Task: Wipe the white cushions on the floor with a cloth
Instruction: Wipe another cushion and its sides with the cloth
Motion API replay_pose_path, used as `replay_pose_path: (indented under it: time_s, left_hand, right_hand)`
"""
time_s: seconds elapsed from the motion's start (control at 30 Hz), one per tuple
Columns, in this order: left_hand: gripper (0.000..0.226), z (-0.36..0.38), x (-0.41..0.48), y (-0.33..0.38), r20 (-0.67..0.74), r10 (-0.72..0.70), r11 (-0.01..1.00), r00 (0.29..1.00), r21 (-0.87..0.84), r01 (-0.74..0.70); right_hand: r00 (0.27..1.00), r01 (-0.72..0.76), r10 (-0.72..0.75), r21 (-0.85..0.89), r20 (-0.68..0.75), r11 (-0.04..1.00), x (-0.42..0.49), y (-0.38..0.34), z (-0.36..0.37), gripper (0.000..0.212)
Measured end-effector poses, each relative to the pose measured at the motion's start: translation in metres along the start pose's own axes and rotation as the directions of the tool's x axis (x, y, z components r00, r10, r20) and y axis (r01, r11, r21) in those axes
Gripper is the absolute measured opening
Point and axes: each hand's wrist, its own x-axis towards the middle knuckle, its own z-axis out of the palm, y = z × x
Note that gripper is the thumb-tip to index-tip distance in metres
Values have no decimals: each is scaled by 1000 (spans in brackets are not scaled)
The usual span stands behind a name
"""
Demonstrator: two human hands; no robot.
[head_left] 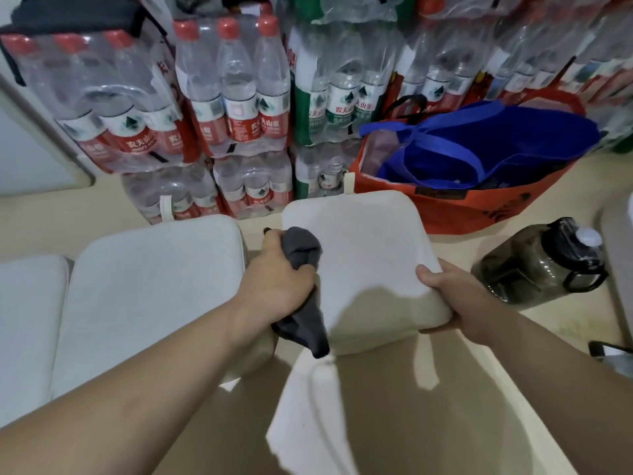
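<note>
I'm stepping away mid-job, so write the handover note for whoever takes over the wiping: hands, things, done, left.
Left hand: grips the bunched grey cloth at the left edge of the held cushion.
Right hand: grips that cushion's near right corner; it looks lifted off the floor.
Others: the second cushion lies just left of it, the third cushion is at far left, and the fourth cushion is nearest the body.
Done: cannot tell which are already wiped.
Left: wipe the held one, set it down, then check the rest.
</note>
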Motion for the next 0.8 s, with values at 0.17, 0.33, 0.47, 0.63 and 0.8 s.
replay_pose_path:
  time_s: [0.17,0.33,0.47,0.63,0.8]
  left_hand:
    - [44,-9,-13,-5,-10,-10,999,1000,35,10]
    - [32,-38,-7,-10,-13,26,966,1000,258,-22]
    - [19,-70,5,-2,-163,-47,999,986,-16,45]
    - [32,-119,2,9,-350,49,997,935,-39,-67]
    - [53,-161,-11,-33,-294,-50,920,954,358,159]
  right_hand:
    - [999,19,-17,-61,30,998,-2,-10,10,19]
    - [998,-2,6,-63,63,998,-4,-12,34,25]
    - [997,-5,13,-116,74,993,-7,-16,36,31]
    - [935,97,-320,-760,-151,642,-11,-50,77,88]
    - [669,722,-474,-651,572,233,-56,-87,169,66]
